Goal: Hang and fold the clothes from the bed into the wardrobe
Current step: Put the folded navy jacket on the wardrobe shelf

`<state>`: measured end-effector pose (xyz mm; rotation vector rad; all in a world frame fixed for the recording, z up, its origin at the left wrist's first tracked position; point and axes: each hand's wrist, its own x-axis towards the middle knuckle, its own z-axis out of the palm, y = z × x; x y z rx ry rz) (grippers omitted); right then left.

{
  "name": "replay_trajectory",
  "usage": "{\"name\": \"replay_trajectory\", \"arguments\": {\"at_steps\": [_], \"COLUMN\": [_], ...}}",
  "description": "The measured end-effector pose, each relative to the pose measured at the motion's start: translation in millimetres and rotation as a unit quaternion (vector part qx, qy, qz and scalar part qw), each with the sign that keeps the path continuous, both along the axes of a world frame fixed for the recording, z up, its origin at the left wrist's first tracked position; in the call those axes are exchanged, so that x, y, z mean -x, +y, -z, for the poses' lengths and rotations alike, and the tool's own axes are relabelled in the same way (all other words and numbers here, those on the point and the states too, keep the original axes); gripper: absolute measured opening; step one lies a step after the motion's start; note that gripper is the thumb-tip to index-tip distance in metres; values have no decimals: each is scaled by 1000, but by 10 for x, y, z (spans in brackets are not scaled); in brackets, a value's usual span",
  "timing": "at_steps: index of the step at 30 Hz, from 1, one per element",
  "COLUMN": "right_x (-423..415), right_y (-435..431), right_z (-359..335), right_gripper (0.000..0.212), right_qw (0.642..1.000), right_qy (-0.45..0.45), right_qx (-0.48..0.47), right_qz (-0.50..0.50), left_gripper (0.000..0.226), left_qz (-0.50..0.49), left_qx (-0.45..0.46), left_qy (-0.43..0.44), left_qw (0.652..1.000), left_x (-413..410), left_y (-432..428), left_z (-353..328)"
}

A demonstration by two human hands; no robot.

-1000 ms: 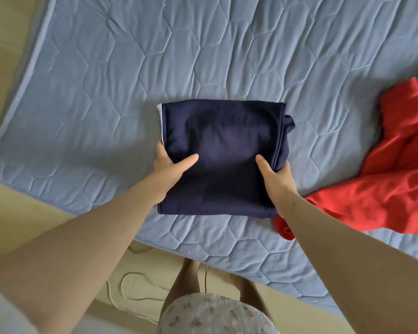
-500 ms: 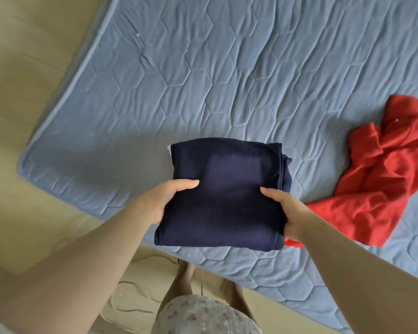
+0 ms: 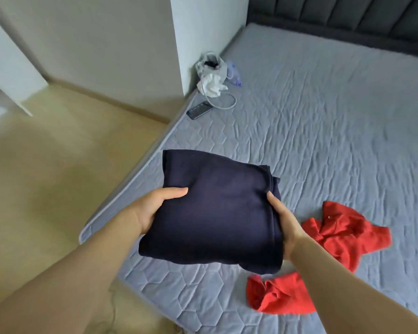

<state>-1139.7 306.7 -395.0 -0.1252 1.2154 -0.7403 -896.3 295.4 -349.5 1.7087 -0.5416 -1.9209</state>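
Note:
A folded navy garment (image 3: 215, 208) is lifted above the near corner of the bed (image 3: 323, 131). My left hand (image 3: 152, 208) grips its left edge, thumb on top and fingers underneath. My right hand (image 3: 284, 220) grips its right edge the same way. A crumpled red garment (image 3: 336, 239) lies on the blue-grey quilted mattress to the right, partly hidden behind my right forearm. No wardrobe shows in view.
A phone (image 3: 199, 110), a white cable (image 3: 223, 102) and a small pile of white and grey items (image 3: 211, 73) sit at the bed's far left edge by a wall corner. Wooden floor (image 3: 46, 177) spreads to the left. A dark padded headboard (image 3: 348, 18) closes the far side.
Both hands have raised the folded navy garment off the mattress. My view has swung up and left, bringing the floor, walls and headboard into sight.

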Motion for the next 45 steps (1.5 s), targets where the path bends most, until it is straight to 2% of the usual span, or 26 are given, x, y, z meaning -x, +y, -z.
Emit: {"name": "replay_trajectory", "arguments": {"at_steps": [5, 7, 8, 9, 10, 11, 12, 16, 22, 28, 32, 37, 45], "right_x": [113, 143, 146, 137, 136, 128, 96, 15, -424, -1199, -1802, -2744, -4620], "right_y": [46, 102, 137, 164, 170, 167, 167, 74, 33, 30, -6, -36, 37], "right_z": [-753, -1031, -1185, -1330, -1454, -1563, -1691, -1942, -2444, -2810, -2924, -2912, -2637], "right_gripper": [32, 51, 51, 37, 35, 54, 64, 48, 18, 8, 16, 25, 23], "right_qw": [992, 977, 971, 967, 962, 960, 960, 961, 946, 917, 906, 887, 853], "right_qy": [-53, -105, -121, -116, -118, -104, -88, -87, 4, 10, -8, -33, -7], "right_qx": [116, 182, 205, 225, 246, 257, 263, 262, 296, 356, 360, 371, 333], "right_qz": [6, 24, 22, 22, 27, 31, 30, 13, -135, -182, -222, -274, -402], "left_gripper": [12, 23, 32, 38, 39, 36, 33, 22, 16, 14, 15, 18, 19], "left_qz": [-9, -11, -11, -9, -8, -4, -3, -11, -69, -187, -240, -301, -381], "left_qx": [87, 117, 126, 132, 134, 136, 137, 160, 202, 263, 276, 261, 211], "left_qy": [-14, -15, -17, -21, -28, -34, -40, -69, -88, -72, -80, -110, -122], "left_qw": [996, 993, 992, 991, 990, 990, 990, 985, 973, 944, 927, 910, 892], "left_x": [76, 72, 70, 66, 75, 81, 81, -28, -411, -1054, -1570, -2487, -4117], "left_y": [34, 82, 115, 149, 190, 231, 271, 428, 774, 1127, 1273, 1388, 1894], "left_z": [-824, -1128, -1259, -1378, -1488, -1581, -1662, -1940, -2309, -2554, -2655, -2643, -2380]}}
